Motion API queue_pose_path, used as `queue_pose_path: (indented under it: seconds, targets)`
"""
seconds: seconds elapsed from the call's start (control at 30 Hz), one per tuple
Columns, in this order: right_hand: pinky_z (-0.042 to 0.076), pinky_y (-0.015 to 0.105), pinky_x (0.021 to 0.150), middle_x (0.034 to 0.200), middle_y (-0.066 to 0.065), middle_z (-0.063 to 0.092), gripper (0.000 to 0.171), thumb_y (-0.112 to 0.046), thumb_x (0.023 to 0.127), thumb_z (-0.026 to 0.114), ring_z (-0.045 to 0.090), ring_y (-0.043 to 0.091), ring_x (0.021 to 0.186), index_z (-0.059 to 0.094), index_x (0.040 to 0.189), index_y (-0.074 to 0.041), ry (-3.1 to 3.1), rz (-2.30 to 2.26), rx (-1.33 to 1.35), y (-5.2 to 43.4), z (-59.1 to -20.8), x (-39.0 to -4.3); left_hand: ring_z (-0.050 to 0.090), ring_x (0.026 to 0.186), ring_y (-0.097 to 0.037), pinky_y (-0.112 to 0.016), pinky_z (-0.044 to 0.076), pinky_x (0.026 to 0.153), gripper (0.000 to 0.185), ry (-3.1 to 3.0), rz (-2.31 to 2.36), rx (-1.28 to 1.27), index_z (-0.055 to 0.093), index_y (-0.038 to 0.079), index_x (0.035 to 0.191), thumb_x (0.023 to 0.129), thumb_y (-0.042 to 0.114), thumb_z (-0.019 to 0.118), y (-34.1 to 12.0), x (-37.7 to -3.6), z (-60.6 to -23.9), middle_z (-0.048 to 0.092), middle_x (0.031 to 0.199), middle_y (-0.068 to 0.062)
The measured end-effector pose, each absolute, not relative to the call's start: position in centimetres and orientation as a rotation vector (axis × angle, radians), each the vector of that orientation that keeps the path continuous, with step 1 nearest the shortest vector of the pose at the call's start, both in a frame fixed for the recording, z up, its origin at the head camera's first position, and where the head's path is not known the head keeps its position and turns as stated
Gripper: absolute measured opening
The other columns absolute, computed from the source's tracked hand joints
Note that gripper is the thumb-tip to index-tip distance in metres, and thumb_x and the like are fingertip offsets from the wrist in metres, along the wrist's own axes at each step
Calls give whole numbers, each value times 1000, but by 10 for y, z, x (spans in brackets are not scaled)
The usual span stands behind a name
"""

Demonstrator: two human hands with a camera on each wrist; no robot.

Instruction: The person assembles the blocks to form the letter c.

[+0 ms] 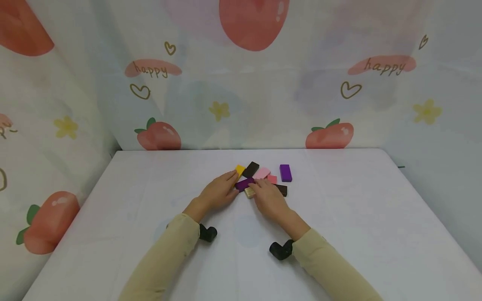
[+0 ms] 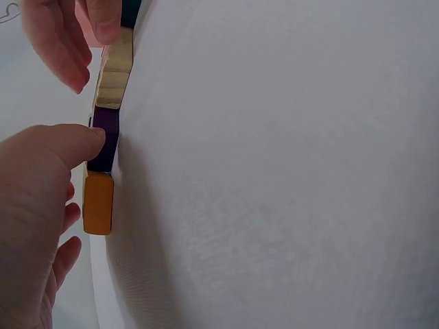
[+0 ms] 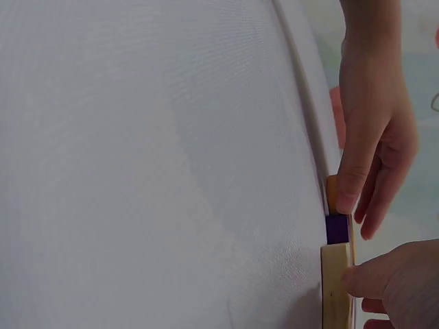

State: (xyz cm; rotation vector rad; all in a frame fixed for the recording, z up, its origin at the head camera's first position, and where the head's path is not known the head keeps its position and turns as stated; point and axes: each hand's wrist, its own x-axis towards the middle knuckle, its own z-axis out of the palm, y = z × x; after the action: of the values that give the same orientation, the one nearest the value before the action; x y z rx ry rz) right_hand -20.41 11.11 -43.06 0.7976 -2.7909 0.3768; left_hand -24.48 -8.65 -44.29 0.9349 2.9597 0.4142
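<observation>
Right, your two hands meet at the middle of the white table (image 1: pixel 339 234), over a small cluster of coloured blocks. The dark purple block (image 1: pixel 244 183) lies flat between them, its long axis running left-near to right-far, slightly slanted, with its right end pointing towards the pink block (image 1: pixel 262 172). Your left hand (image 1: pixel 218 193) comes in from the left, fingers nearly straight and close together, fingertips at the left end of that dark purple block; from the left wrist view your thumb (image 2: pixel 72 142) presses against its side, so you're touching it rather than wrapping round it. Your right hand (image 1: pixel 268 199) comes in from the right, fingers lightly bent, tips resting at the pale wooden block (image 1: pixel 249 192), which lies just near of the dark purple one and touches it. The right wrist view shows a fingertip (image 3: pixel 360 279) against the pale wooden block's edge; whether you actually pinch it, I cannot tell. The yellow block (image 1: pixel 239 169) sits just beyond your left fingertips, the dark brown block (image 1: pixel 250 169) tilted beside it. Farther right, a small red block (image 1: pixel 272 179), another dark block (image 1: pixel 282 190) partly hidden by your right hand, and a bright purple block (image 1: pixel 285 172) standing apart, its long axis near to far.
</observation>
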Motion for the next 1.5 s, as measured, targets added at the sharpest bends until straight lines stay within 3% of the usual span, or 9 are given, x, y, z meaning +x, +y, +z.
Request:
queue_pose_path:
  seconds: [0.17, 0.5, 1.1, 1.5]
  targets:
    - [48, 37, 85, 105, 13, 62, 18, -5, 85, 63, 59, 27, 99, 67, 102, -2, -2771, 264, 827, 109, -434, -207, 34, 130, -24, -33, 26, 106, 52, 2959, 411, 953, 41, -2, 136, 94, 25, 52, -91, -243, -446, 38, 141, -14]
    - [51, 35, 77, 99, 12, 62, 18, 2, 82, 64, 62, 27, 90, 69, 100, -2, -2707, 168, 842, 108, -439, -204, 37, 128, -23, -36, 31, 103, 46, 2973, 304, 885, 43, 1, 136, 94, 19, 50, -94, -231, -441, 39, 141, -11]
    - [49, 36, 84, 100, 14, 65, 20, 1, 82, 66, 61, 27, 95, 69, 102, -1, -2784, 181, 812, 104, -432, -189, 42, 124, -25, -36, 35, 100, 45, 3038, 27, 925, 45, -1, 134, 93, 18, 51, -95, -213, -438, 44, 137, -14]
    - [52, 33, 75, 89, 14, 66, 17, 3, 78, 69, 63, 25, 79, 71, 94, 1, -2742, 164, 858, 101, -429, -184, 42, 124, -27, -37, 34, 101, 40, 3048, -159, 865, 46, -5, 131, 94, 10, 47, -85, -194, -436, 45, 134, -18]
